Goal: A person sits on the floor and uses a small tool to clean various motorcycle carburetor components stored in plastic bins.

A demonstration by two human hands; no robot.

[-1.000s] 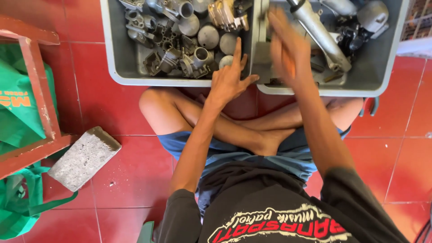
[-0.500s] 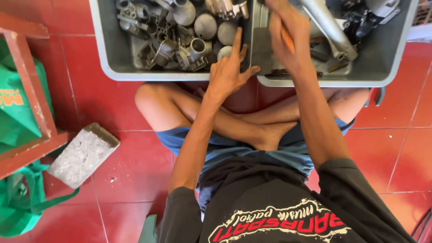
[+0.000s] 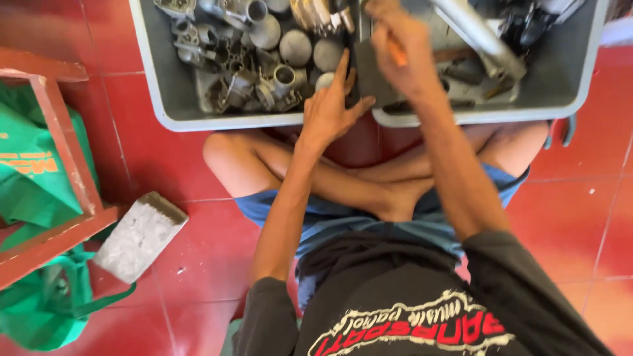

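A seated person's right hand (image 3: 402,56) is gripping an orange-handled tool (image 3: 396,53) over the right grey bin (image 3: 560,92), while the left hand (image 3: 328,109), fingers spread open, is resting on the rim of the left grey bin (image 3: 165,99), just beside metal engine parts (image 3: 264,59).

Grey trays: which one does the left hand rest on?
The left grey tray, full of small metal parts; the left hand lies on its near right corner.

Sitting cross-legged, both arms stretched fwd. Left hand (image 3: 328,109) open, fingers spread, index pointing ahead. Right hand (image 3: 400,49) raised higher, curled into a loose fist, wrist bent.
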